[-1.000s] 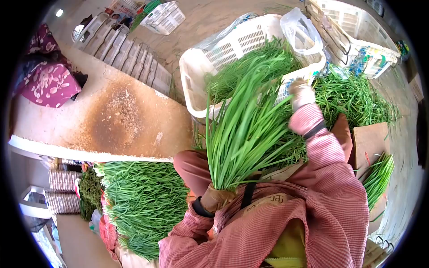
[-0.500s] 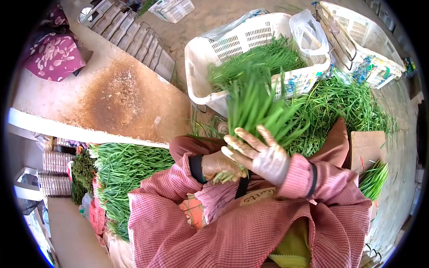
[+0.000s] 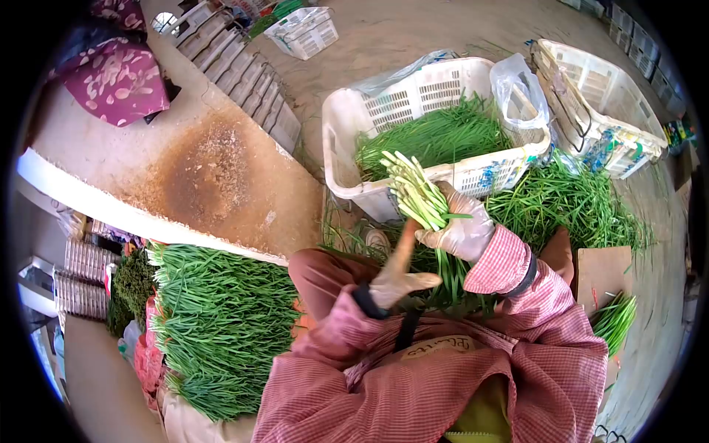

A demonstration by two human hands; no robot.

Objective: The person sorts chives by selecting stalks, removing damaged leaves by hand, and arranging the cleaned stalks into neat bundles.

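Note:
My gloved right hand (image 3: 465, 221) is wrapped around a bunch of chives (image 3: 415, 190). The pale cut stem ends point up and away from me, while the green leaves hang down below the hand. Just under the stem ends is my left hand (image 3: 399, 280), its thumb and fingers apart and the fingers smeared by motion. It holds nothing; whether its fingertips touch the stems I cannot tell. Beyond the hands stands a white plastic crate (image 3: 354, 184) with loose green chives (image 3: 443, 136) in it.
A big heap of chives (image 3: 569, 207) lies on the floor to the right. Stacked chives (image 3: 221, 317) fill the left side below a stained slab (image 3: 244, 214). Another white crate (image 3: 613, 81) stands back right. A cardboard piece (image 3: 602, 277) and small bunch (image 3: 614, 321) are at right.
The bunch has turned over, stem ends now upward, and passed from my left hand to my right. My left hand has let go and opened. The view has shifted slightly.

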